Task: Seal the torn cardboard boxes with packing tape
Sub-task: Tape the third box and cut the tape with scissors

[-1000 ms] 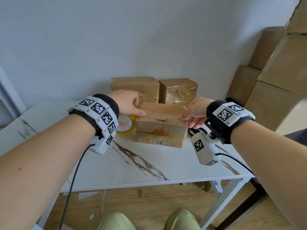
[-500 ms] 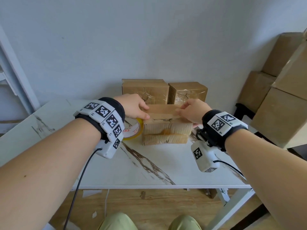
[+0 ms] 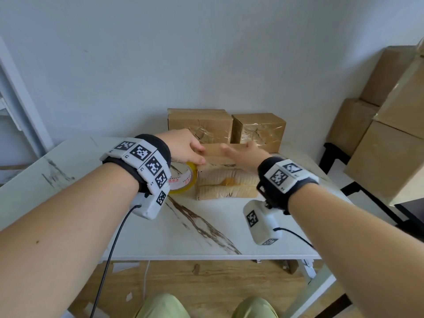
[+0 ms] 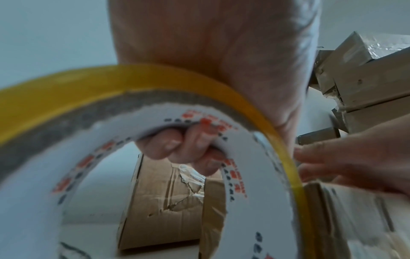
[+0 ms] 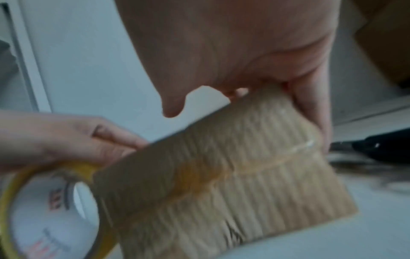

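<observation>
Gripping the tape roll [image 3: 183, 180] with fingers curled through its white core, the left hand [image 3: 183, 145] holds the roll upright against the left end of the front box [image 3: 226, 180], with the thumb tip at the box's top left corner. The right hand [image 3: 243, 153] lies on top of the same box with fingers extended and relaxed, grasping nothing; the right wrist view shows the palm over the top edge, though that picture is blurred. The front box rests on the white marbled counter [image 3: 206, 226], its ribbed near face marked by a yellowish stain along a horizontal seam. Behind it, against the wall, stand two more boxes side by side: the left rear box [image 3: 199, 125], showing a tear under clear tape, and the right rear box [image 3: 261, 129], also taped. Larger stacked cartons [image 3: 390, 134] stand at the right of the counter.
</observation>
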### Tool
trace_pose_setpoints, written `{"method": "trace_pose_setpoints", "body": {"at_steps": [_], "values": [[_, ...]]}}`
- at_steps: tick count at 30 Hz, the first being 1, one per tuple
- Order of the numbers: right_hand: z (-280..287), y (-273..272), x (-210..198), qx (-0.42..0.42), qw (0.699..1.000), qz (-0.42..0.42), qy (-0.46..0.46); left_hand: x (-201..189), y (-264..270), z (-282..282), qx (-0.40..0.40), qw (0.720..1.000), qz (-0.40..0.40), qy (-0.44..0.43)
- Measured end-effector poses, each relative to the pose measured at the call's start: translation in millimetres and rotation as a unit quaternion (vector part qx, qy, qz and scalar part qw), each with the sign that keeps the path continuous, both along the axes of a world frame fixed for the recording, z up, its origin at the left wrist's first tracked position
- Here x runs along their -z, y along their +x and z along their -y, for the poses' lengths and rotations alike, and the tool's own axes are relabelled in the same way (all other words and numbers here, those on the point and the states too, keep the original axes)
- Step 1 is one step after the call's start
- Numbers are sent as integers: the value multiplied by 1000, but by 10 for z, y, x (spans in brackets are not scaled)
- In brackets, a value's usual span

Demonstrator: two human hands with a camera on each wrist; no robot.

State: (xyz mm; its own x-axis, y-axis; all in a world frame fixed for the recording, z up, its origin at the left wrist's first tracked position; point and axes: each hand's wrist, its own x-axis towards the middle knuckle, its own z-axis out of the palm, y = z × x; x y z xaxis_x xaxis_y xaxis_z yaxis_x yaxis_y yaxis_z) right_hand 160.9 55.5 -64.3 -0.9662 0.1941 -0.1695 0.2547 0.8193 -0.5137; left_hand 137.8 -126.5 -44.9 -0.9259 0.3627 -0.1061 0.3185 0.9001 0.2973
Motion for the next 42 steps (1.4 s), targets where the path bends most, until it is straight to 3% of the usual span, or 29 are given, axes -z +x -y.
{"method": "trace_pose_setpoints", "body": {"at_steps": [8,15,19,24,28,34,42], "values": [[-192,-57,56,-68,991,-42,104,20,-32,19,-6,1000,-1,6],[-332,-83,-43,-119,988,-23,101,29,14,34,1,1000,1,16],[-181,-90,-230,-162,965,-52,199,46,17,98,-7,999,8,38],[220,-55,-296,-286,938,12,195,83,46,177,-11,999,1,53],[370,-135,-235,-306,923,-1,235,53,31,215,-15,998,35,50],[376,-194,-229,-306,914,38,264,1,-1,462,-111,975,118,151],[747,-264,-192,-368,910,34,188,48,-33,405,-109,976,120,148]]}}
